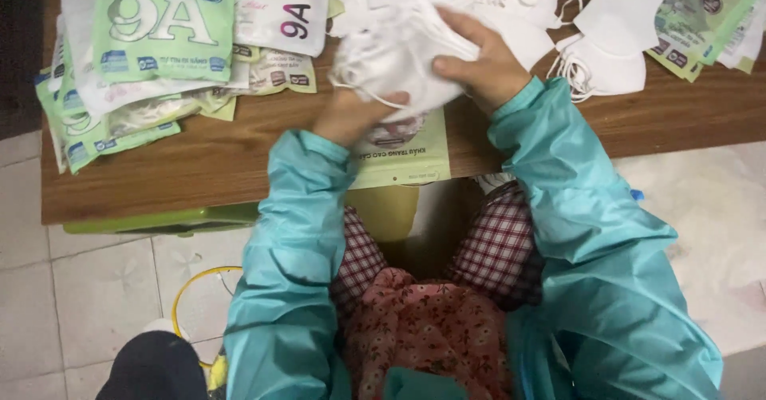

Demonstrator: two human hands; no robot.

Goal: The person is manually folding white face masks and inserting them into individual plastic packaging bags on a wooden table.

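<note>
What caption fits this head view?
Both hands, left hand and right hand, grip a white mask stack above a wooden table.

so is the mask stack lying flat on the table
No, both the left hand and right hand hold the mask stack above the table.

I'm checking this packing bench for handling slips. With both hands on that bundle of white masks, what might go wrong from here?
1. The stack of white masks is held above the table by the left hand and right hand; loose ear loops dangle, so they may snag or masks may slide out.
2. The green pouch beneath overhangs the table edge and might slip off.
</note>
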